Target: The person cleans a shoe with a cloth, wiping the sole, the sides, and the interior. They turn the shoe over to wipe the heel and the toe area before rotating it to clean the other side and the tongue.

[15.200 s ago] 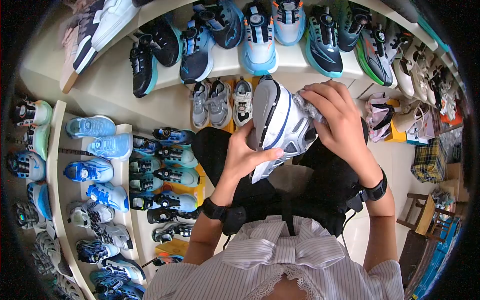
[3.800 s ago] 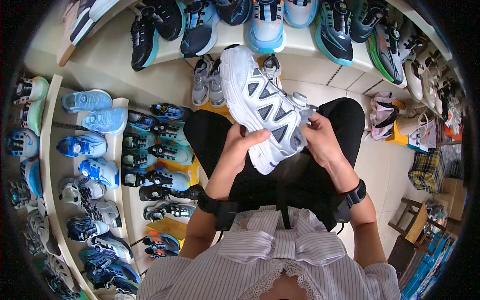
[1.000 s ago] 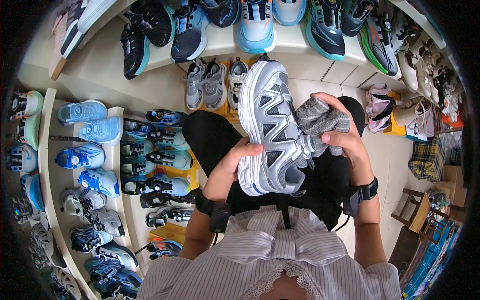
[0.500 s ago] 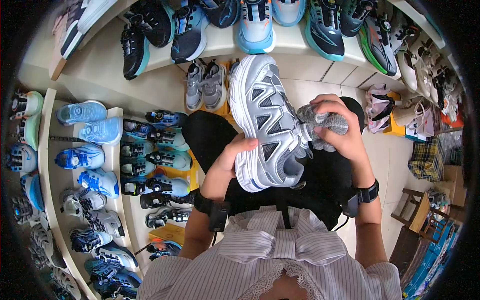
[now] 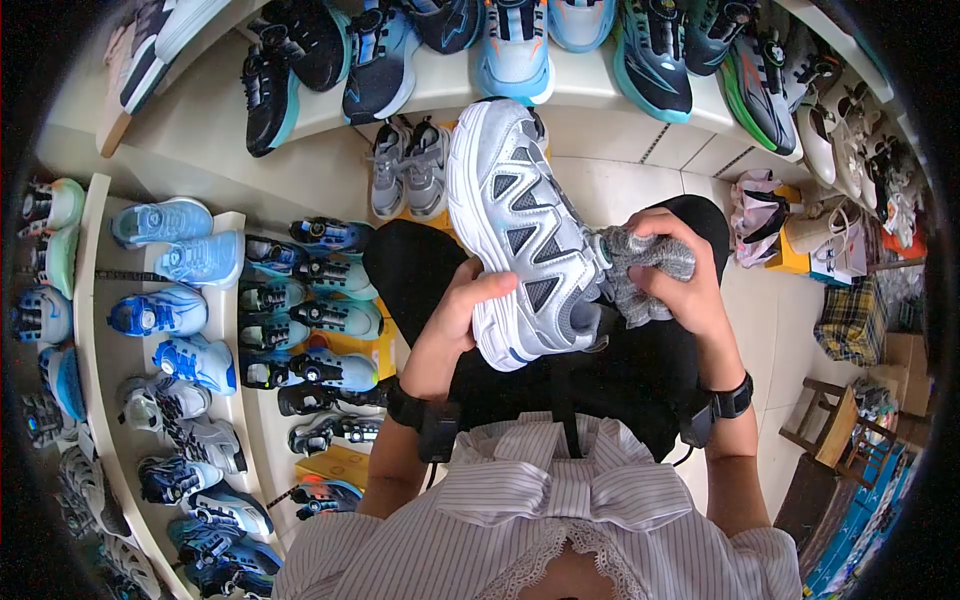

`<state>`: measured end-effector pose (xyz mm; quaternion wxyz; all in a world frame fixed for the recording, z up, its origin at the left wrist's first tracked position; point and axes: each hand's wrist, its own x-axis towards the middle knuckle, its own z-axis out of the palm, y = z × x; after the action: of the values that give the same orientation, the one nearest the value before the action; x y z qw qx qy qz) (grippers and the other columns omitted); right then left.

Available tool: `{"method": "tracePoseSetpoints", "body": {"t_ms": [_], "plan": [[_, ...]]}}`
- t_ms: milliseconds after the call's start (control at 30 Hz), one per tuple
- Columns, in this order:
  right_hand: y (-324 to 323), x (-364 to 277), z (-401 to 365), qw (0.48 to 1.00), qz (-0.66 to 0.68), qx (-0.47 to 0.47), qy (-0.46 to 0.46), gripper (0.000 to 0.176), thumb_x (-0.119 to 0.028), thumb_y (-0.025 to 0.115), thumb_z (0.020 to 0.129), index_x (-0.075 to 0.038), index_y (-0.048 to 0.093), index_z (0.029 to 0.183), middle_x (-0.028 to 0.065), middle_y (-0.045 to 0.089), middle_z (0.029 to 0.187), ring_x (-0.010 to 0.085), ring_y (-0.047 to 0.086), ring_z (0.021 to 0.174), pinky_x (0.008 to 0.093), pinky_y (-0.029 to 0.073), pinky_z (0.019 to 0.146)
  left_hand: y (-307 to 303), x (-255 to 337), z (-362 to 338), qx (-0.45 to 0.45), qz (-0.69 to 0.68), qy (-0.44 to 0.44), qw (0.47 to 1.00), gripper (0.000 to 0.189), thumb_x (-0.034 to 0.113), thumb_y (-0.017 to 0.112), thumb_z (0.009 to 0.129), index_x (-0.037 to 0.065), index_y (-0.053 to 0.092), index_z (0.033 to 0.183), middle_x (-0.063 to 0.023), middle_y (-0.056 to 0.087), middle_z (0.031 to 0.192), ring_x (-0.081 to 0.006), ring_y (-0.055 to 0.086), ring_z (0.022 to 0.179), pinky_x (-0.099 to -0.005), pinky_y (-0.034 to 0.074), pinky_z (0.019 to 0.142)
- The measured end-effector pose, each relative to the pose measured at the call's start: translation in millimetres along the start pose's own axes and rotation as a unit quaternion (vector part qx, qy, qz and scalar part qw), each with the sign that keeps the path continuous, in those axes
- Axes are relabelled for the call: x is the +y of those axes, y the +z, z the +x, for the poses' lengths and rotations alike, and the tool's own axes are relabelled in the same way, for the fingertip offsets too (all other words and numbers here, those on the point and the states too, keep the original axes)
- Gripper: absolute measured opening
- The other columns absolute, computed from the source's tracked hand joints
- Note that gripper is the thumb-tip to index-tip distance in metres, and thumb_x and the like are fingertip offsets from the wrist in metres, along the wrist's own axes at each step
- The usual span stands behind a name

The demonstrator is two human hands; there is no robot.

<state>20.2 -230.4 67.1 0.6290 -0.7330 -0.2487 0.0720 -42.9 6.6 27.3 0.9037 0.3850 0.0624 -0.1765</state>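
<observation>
Shifted slightly leftward: silver sneaker (image 5: 520,235), above lap (image 5: 620,370), left hand (image 5: 462,308) gripping its sole side. Right hand (image 5: 690,285) closed on gray cloth (image 5: 650,265) at tongue. Sneaker partly blocks white shelf (image 5: 450,90); gray shoes (image 5: 427,180) beyond.

The scene is lit brightly and softly, with pale highlights caught on the silver sneaker (image 5: 520,235) and detail swallowed in the black trousers (image 5: 412,280). The upper shelf (image 5: 440,88) is bowed by fisheye distortion; corners are blackened, and outer edges are blurred.
</observation>
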Motion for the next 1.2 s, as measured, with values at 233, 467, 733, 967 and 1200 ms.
{"method": "tracePoseSetpoints", "body": {"t_ms": [233, 467, 733, 967, 1200], "plan": [[-8, 1, -3, 0.993, 0.090, 0.036, 0.069, 0.034, 0.001, 0.062, 0.061, -0.002, 0.055, 0.095, 0.0042, 0.055, 0.092, 0.0121, 0.052, 0.085, 0.0247, 0.041, 0.077, -3, -2, -3, -0.001, 0.029, 0.008, 1.000, 0.061, 0.017, 0.063, 0.072, -0.009, 0.037, 0.121, -0.0177, 0.054, 0.110, -0.0257, 0.056, 0.098, -0.0338, 0.046, 0.085], [3, -28, 4, 0.947, -0.290, -0.014, -0.140, 0.045, -0.013, 0.074, 0.056, -0.010, 0.059, 0.098, 0.0129, 0.047, 0.107, 0.0309, 0.049, 0.097, 0.0372, 0.042, 0.082, 3, -5, 3, 0.010, -0.010, 0.008, 1.000, 0.062, 0.019, 0.062, 0.073, -0.007, 0.037, 0.122, -0.0175, 0.053, 0.112, -0.0257, 0.056, 0.099, -0.0354, 0.046, 0.086], [8, -15, 0, 0.896, -0.387, 0.083, -0.203, 0.059, -0.017, 0.077, 0.045, -0.011, 0.056, 0.099, 0.0143, 0.047, 0.106, 0.0328, 0.048, 0.095, 0.0401, 0.043, 0.078, 2, -8, 1, 0.003, -0.033, -0.023, 0.999, 0.068, 0.023, 0.063, 0.072, -0.007, 0.033, 0.125, -0.0176, 0.051, 0.115, -0.0260, 0.054, 0.103, -0.0358, 0.043, 0.090], [4, -15, 4, 0.883, -0.362, 0.206, -0.218, 0.046, -0.007, 0.072, 0.048, -0.006, 0.058, 0.092, 0.0142, 0.050, 0.104, 0.0301, 0.051, 0.092, 0.0380, 0.043, 0.078, 7, -5, 0, -0.026, -0.007, 0.004, 1.000, 0.070, 0.021, 0.065, 0.071, -0.007, 0.031, 0.126, -0.0170, 0.050, 0.116, -0.0252, 0.053, 0.104, -0.0354, 0.043, 0.090], [1, -14, 1, 0.897, -0.359, 0.123, -0.225, 0.047, -0.003, 0.073, 0.047, -0.008, 0.058, 0.091, 0.0138, 0.050, 0.103, 0.0313, 0.051, 0.092, 0.0380, 0.043, 0.076, 13, 5, -6, 0.023, 0.050, 0.030, 0.998, 0.065, 0.017, 0.065, 0.070, -0.008, 0.036, 0.122, -0.0167, 0.052, 0.112, -0.0246, 0.054, 0.102, -0.0338, 0.044, 0.088]]}}
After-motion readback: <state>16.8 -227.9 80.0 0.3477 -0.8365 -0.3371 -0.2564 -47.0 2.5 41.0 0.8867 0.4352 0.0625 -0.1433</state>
